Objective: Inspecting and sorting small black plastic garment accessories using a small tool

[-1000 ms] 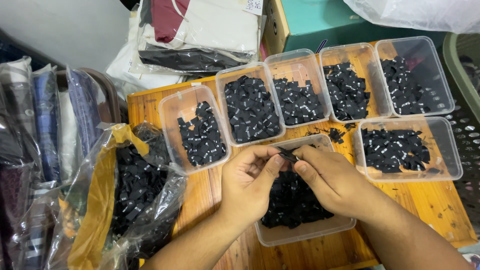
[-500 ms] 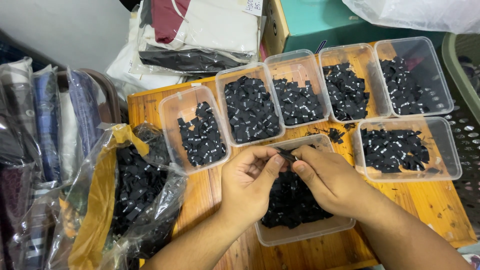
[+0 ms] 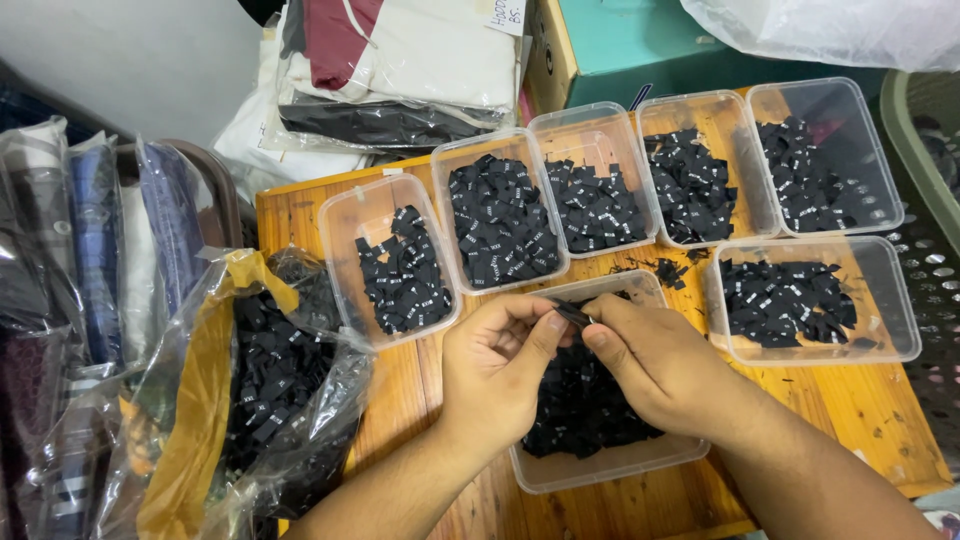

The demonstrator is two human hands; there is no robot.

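Observation:
Both my hands meet over a clear plastic tub (image 3: 610,464) full of small black fabric tags. My left hand (image 3: 497,360) and my right hand (image 3: 655,362) pinch one black tag (image 3: 572,314) between thumbs and fingertips, just above the tub's far rim. Several more clear tubs of black tags stand behind: one at the left (image 3: 345,225), a row across the back (image 3: 600,118), and one at the right (image 3: 900,330). A few loose tags (image 3: 668,270) lie on the wooden table (image 3: 860,410).
A crinkled clear bag (image 3: 255,385) with a yellow-lined rim holds more black tags at the left. Folded clothes in plastic (image 3: 400,70) are stacked behind, a teal box (image 3: 640,45) beside them. A perforated grey basket (image 3: 935,230) stands at the right edge.
My hands have stayed over the near tub, with only small finger movements on the tag.

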